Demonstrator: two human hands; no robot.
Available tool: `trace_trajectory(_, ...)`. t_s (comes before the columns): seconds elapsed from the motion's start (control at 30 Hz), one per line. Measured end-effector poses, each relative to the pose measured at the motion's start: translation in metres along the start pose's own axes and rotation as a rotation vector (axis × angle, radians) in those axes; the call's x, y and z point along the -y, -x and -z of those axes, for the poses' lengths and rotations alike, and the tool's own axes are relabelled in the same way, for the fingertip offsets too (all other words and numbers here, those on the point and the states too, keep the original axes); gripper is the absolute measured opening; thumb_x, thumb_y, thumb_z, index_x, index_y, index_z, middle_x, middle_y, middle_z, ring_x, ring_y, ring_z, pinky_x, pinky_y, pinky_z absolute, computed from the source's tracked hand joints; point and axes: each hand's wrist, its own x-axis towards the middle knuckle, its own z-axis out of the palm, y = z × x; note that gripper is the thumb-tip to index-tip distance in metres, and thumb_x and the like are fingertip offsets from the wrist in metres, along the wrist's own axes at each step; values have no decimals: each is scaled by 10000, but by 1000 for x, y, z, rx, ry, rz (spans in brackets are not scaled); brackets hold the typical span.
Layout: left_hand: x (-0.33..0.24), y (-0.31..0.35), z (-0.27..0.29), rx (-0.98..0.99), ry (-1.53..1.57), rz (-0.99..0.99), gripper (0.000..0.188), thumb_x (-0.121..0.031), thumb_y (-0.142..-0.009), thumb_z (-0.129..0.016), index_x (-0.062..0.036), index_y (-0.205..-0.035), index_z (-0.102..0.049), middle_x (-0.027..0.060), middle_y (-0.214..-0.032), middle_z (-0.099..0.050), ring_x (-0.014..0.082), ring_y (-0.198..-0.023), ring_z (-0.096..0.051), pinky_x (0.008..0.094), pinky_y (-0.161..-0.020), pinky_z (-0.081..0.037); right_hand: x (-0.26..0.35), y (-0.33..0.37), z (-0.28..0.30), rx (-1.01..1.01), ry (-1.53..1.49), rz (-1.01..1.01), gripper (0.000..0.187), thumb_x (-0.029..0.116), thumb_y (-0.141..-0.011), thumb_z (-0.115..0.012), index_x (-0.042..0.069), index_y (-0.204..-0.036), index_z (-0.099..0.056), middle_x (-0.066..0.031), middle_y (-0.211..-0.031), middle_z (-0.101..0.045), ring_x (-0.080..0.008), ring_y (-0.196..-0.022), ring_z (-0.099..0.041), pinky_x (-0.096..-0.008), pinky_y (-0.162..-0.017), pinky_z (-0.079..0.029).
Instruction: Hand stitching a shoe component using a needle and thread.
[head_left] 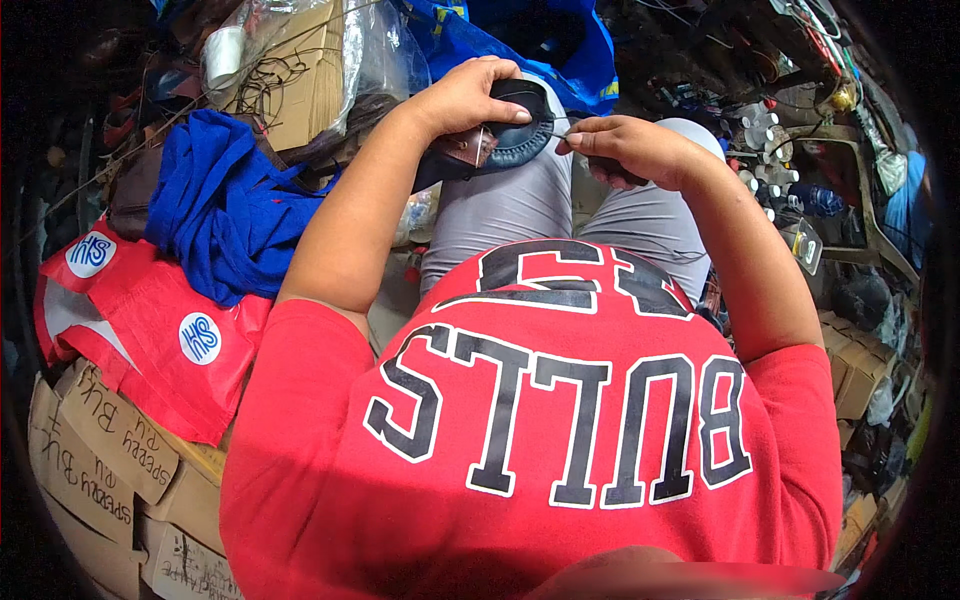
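Observation:
A black leather shoe rests on my left thigh, its opening facing up and a puckered seam running along its edge. My left hand grips it from the left, thumb pressed over the rim by the opening. Close to the shoe's right edge, my right hand is closed around a thin, dark, pointed tool, perhaps an awl or a needle. The tool's tip reaches the stitched edge; whether it pierces the leather I cannot tell. A small brownish patch shows below my left hand, partly under clear plastic.
On the left lie a blue cloth, a red bag and cardboard boxes. A blue bag stands beyond my knees. Several small bottles and a metal frame crowd the right. A white cup sits far left.

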Motion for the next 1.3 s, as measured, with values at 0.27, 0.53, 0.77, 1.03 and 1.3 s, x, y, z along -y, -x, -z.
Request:
trace_trajectory(0.27,12,4,5,-1,183,90,297,-118,-688,-784,-19,-897,-599,20,-798,-599,100,-736,-546,256,-694,-464,-23,17,15,-229,258,182,366,365,-965,-467,49,-1105,-586,26,-591,-427,-61,-496,-400,-228,-461,-343)
trace_trajectory(0.53,13,7,2,-25,273,86,307,-132,-701,-785,-60,-927,-590,-31,-765,-569,56,-689,-516,218,-625,-441,-30,6,-14,-275,76,202,305,325,-941,-520,42,-1030,-592,0,-628,-461,-84,-562,-430,-252,-505,-380)
trace_trajectory(0.77,19,4,-2,-52,204,22,303,-131,-698,-789,-59,-916,-591,-30,-772,-566,60,-706,-520,220,-641,-445,-29,-12,-30,-312,272,333,333,315,-952,-511,39,-1128,-572,-22,-716,-521,-93,-616,-461,-255,-551,-405)
trace_trajectory(1.03,19,6,-2,-119,24,1,317,-174,-684,-799,-46,-904,-611,-4,-843,-559,89,-751,-528,244,-675,-450,-23,-11,-33,-323,366,349,330,301,-948,-514,11,-1092,-579,-98,-821,-602,-163,-732,-537,-308,-685,-455)
trace_trajectory(1.3,-13,45,-25,-710,-690,-298,395,-313,-634,-792,-123,-947,-642,50,-992,-580,262,-983,-534,373,-841,-393,-20,-14,-30,-330,409,281,346,308,-942,-514,7,-1101,-577,-174,-968,-632,-266,-884,-602,-344,-794,-460)
